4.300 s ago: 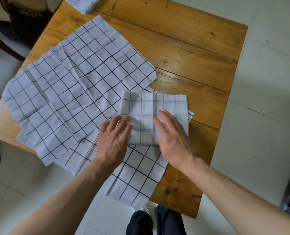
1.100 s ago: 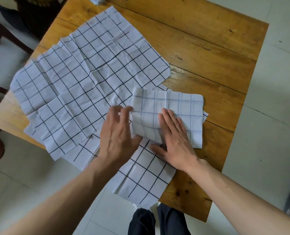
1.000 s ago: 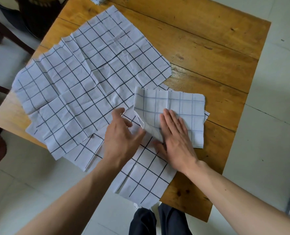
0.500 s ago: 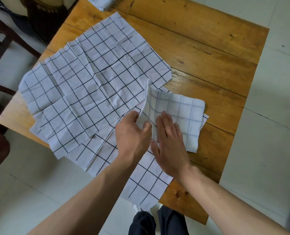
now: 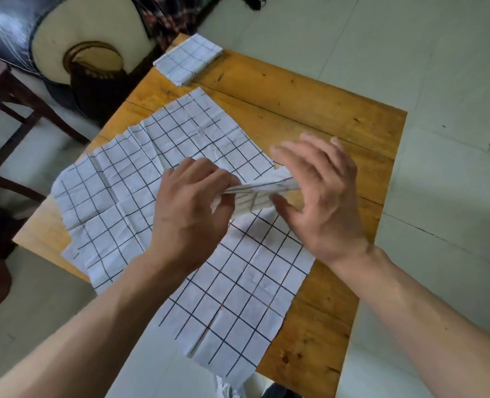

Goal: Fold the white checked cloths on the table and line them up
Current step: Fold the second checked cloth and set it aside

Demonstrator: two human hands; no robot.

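- The left hand [image 5: 190, 209] pinches the folded cloth [image 5: 259, 193] at its left end and holds it above the table [image 5: 324, 110], with the folded edge turned toward the camera.
- The right hand [image 5: 324, 196] is spread open at the other end of this cloth; the thumb is under it and the fingers [image 5: 309, 147] are above. I cannot tell if they touch it.
- Below the hands, the unfolded cloths [image 5: 152, 156] lie flat and overlap on the left and near part of the table. One of them [image 5: 232, 311] hangs over the near edge.
- Another folded cloth [image 5: 188, 60] lies at the far left corner of the table, well apart from the others.
- A dark chair [image 5: 17, 90] stands to the left of the table.
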